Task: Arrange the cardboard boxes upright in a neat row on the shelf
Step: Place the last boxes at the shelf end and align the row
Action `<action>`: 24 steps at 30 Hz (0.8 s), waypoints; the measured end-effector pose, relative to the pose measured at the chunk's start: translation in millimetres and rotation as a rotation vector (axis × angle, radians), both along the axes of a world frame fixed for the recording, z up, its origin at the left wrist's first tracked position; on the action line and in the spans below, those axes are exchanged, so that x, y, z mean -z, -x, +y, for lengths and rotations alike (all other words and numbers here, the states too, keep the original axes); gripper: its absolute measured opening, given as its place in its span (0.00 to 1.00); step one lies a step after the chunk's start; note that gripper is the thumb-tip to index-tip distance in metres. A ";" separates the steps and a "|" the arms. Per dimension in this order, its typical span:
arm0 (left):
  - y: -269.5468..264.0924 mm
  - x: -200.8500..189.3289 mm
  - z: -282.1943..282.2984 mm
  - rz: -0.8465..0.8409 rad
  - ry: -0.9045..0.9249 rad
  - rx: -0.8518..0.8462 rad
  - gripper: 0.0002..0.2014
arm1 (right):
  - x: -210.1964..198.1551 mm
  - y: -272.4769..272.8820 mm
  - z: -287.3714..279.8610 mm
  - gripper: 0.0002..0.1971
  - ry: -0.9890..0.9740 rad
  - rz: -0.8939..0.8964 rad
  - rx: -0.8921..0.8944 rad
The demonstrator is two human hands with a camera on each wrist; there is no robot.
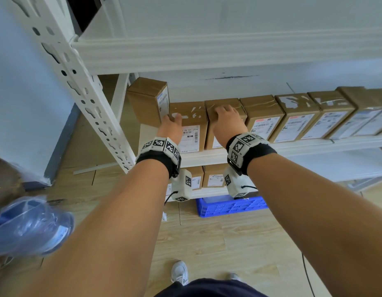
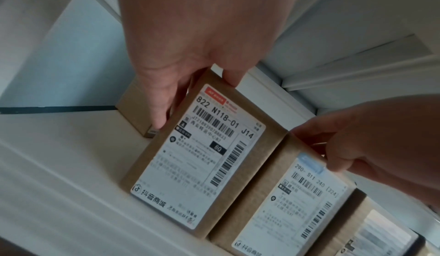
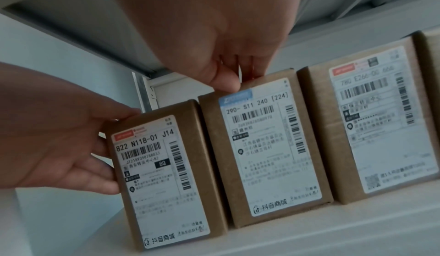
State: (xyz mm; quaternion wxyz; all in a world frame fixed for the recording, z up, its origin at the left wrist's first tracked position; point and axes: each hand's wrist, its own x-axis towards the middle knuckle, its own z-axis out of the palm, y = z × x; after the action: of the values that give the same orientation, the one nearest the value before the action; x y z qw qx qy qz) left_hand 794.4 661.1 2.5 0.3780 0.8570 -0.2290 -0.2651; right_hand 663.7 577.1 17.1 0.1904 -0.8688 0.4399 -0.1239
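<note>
Hiding behind left hand (image 1: pixel 170 127) in head view: left edge of J14 box (image 1: pixel 191 127). Row of boxes (image 1: pixel 292 118) cut off at right frame edge; far labels blurred. Tilted box (image 1: pixel 148 99) seen upper left of row, its base hidden. Left hand clamped on J14 box, thumb on top, fingers (image 2: pixel 161 98) down its side, at left end of row on shelf (image 1: pixel 303 144). Right hand (image 1: pixel 227 121) curled over top of S11 box (image 3: pixel 266 147), thumb pinched at front top edge, box touching J14 box.
</note>
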 end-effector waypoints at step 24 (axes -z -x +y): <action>-96.7 -4.4 -21.2 -0.634 -0.180 0.251 0.30 | 7.5 -67.2 9.0 0.19 0.118 -0.170 -0.093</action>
State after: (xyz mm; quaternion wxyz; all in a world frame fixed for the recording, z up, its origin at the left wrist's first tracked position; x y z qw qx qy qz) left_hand 891.1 639.9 6.9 0.1752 0.8917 -0.4145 -0.0493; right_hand 730.9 586.1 9.5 0.1811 -0.8842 0.3735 -0.2141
